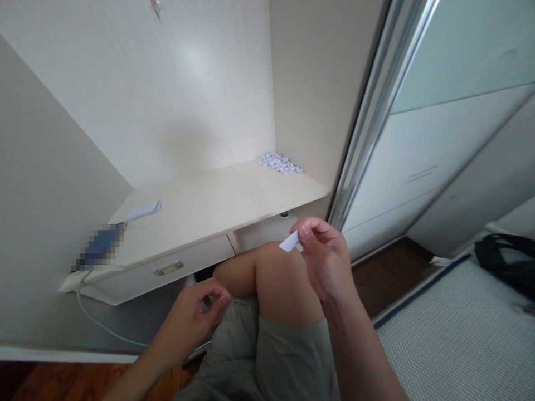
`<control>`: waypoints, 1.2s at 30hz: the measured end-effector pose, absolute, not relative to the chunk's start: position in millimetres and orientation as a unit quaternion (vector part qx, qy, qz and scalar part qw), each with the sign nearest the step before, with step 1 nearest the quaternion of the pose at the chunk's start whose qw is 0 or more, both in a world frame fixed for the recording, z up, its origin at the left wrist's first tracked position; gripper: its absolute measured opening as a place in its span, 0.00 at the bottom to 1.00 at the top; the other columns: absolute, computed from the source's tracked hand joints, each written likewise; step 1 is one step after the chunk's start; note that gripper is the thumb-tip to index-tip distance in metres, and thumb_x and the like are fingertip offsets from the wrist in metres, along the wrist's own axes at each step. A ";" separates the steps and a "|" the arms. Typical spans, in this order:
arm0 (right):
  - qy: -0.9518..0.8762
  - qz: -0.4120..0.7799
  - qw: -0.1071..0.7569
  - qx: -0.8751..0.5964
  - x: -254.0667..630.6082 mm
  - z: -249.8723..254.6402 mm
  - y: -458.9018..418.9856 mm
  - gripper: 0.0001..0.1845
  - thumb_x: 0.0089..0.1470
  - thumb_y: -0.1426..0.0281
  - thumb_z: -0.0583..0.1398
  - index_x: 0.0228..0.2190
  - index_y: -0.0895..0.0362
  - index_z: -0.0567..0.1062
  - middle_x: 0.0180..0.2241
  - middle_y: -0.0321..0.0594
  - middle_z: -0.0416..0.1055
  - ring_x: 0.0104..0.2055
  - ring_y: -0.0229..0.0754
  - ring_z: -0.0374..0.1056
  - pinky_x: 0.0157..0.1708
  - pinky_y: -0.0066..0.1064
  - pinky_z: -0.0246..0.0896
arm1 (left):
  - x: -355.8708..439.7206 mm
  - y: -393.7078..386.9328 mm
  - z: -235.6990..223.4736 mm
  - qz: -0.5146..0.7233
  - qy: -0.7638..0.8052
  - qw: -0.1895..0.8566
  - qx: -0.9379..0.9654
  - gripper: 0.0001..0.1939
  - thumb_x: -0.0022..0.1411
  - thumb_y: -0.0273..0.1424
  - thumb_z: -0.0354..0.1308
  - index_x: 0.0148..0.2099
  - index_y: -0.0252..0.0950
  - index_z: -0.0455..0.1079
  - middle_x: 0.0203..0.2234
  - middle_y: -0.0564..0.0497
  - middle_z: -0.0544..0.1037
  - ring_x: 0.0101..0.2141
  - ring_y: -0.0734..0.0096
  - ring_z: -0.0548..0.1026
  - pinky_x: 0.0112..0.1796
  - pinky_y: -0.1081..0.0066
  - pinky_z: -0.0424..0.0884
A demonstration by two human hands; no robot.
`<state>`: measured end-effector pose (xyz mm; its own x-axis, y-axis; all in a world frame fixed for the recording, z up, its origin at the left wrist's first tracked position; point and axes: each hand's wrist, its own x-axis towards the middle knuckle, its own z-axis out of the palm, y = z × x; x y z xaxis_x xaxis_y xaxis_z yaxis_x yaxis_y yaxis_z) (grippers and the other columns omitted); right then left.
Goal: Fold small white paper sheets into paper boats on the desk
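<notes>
Between the thumb and fingers of my right hand (328,256) is a small white slip of paper (289,241), its pointed end sticking out to the left. The hand is closed on it above my bare knee. My left hand (200,312) hovers over my lap with thumb and fingertips curled together, and nothing shows in it. A heap of small white paper pieces (279,162) lies at the back right corner of the desk (209,195). On the desk's left side is a stack of white paper strips (143,210).
A blurred-out blue device (100,245) with a white cable (106,331) rests at the desk's left end. Below is a drawer (167,270) with a metal pull. A sliding wardrobe door (426,161) stands right, beside a bed (455,328) with a black bag (507,262).
</notes>
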<state>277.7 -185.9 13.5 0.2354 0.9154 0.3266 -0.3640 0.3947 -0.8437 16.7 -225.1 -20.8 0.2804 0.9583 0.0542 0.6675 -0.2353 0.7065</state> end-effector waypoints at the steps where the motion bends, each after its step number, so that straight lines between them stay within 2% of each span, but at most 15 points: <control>1: -0.424 0.464 0.708 -0.320 270.6 14.3 -197.8 0.09 0.54 0.65 0.66 0.26 0.55 0.76 0.27 0.35 0.69 0.31 0.38 0.62 0.33 0.30 0.57 | 18.5 -235.8 -16.3 0.267 0.541 0.299 0.740 0.15 0.69 0.39 0.56 0.35 0.38 0.78 0.33 0.47 0.83 0.37 0.59 0.79 0.38 0.65 0.71; 5: -0.470 0.501 0.664 -0.297 240.2 19.9 -239.3 0.08 0.54 0.66 0.67 0.26 0.55 0.77 0.26 0.34 0.70 0.29 0.38 0.63 0.31 0.30 0.57 | 41.9 -271.6 25.6 0.368 0.524 0.253 0.725 0.12 0.67 0.41 0.60 0.45 0.40 0.79 0.38 0.50 0.83 0.38 0.63 0.78 0.43 0.66 0.71; 7: -0.516 0.486 0.649 -0.278 233.3 26.8 -255.8 0.08 0.55 0.67 0.67 0.26 0.55 0.77 0.26 0.35 0.71 0.30 0.39 0.65 0.33 0.30 0.59 | 55.7 -285.1 47.9 0.394 0.500 0.204 0.744 0.10 0.68 0.38 0.60 0.43 0.40 0.79 0.36 0.51 0.83 0.36 0.65 0.78 0.41 0.68 0.70; 10: -0.565 0.457 0.637 -0.255 235.8 38.8 -275.5 0.07 0.56 0.68 0.66 0.26 0.55 0.77 0.28 0.35 0.72 0.31 0.39 0.67 0.34 0.31 0.61 | 71.1 -300.3 69.1 0.389 0.470 0.180 0.772 0.12 0.70 0.38 0.57 0.38 0.39 0.78 0.31 0.53 0.81 0.33 0.67 0.76 0.39 0.68 0.68; 13: -0.610 0.395 0.630 -0.274 250.3 48.0 -291.6 0.07 0.59 0.67 0.65 0.28 0.54 0.77 0.29 0.36 0.74 0.33 0.40 0.69 0.36 0.32 0.62 | 81.2 -309.9 78.2 0.384 0.440 0.166 0.794 0.14 0.72 0.38 0.55 0.36 0.38 0.76 0.30 0.53 0.79 0.32 0.68 0.75 0.38 0.68 0.67; 17: -0.714 0.261 0.556 -0.336 278.6 54.1 -312.9 0.09 0.63 0.65 0.62 0.33 0.55 0.79 0.32 0.39 0.75 0.36 0.42 0.69 0.39 0.34 0.61 | 95.0 -317.4 89.0 0.341 0.400 0.119 0.842 0.14 0.72 0.35 0.55 0.34 0.37 0.74 0.29 0.52 0.77 0.32 0.68 0.73 0.36 0.68 0.64; 21: -0.744 0.210 0.545 -0.326 296.6 55.6 -327.4 0.11 0.65 0.67 0.61 0.30 0.56 0.77 0.30 0.38 0.73 0.35 0.41 0.67 0.38 0.34 0.59 | 107.5 -324.5 98.7 0.294 0.379 0.108 0.871 0.14 0.71 0.33 0.54 0.33 0.36 0.75 0.27 0.53 0.77 0.30 0.70 0.72 0.33 0.69 0.61; 25: -0.723 0.224 0.581 -0.300 296.0 57.9 -320.2 0.10 0.65 0.69 0.61 0.30 0.56 0.75 0.29 0.36 0.71 0.33 0.39 0.66 0.35 0.32 0.59 | 97.8 -328.9 94.2 0.319 0.410 0.127 0.845 0.12 0.69 0.32 0.56 0.33 0.37 0.74 0.26 0.53 0.77 0.29 0.69 0.72 0.32 0.69 0.62; 30: -0.668 0.283 0.619 -0.300 279.7 61.5 -289.2 0.08 0.61 0.70 0.62 0.28 0.55 0.75 0.29 0.36 0.71 0.33 0.39 0.67 0.35 0.31 0.60 | 58.2 -327.7 76.0 0.372 0.459 0.154 0.792 0.16 0.72 0.37 0.54 0.32 0.37 0.74 0.29 0.51 0.79 0.32 0.66 0.75 0.36 0.68 0.66; 33: -0.681 0.330 0.582 -0.299 263.5 58.7 -276.1 0.09 0.60 0.68 0.63 0.28 0.56 0.76 0.28 0.36 0.72 0.31 0.39 0.67 0.33 0.31 0.60 | 43.6 -325.6 70.4 0.419 0.504 0.190 0.731 0.12 0.70 0.40 0.57 0.39 0.39 0.77 0.34 0.50 0.82 0.36 0.64 0.78 0.40 0.67 0.69; 36: -0.715 0.349 0.532 -0.291 244.1 55.2 -272.6 0.09 0.59 0.67 0.64 0.27 0.56 0.78 0.26 0.36 0.73 0.29 0.38 0.68 0.31 0.30 0.60 | 41.6 -321.1 70.8 0.425 0.527 0.214 0.705 0.13 0.66 0.42 0.62 0.45 0.39 0.79 0.35 0.50 0.83 0.37 0.63 0.78 0.40 0.66 0.70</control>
<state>244.1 -272.6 55.2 -0.2652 0.7865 0.5577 0.0441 0.5877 -0.8079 41.6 -321.1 70.8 0.0849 0.9238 0.3734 0.5606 -0.3541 0.7486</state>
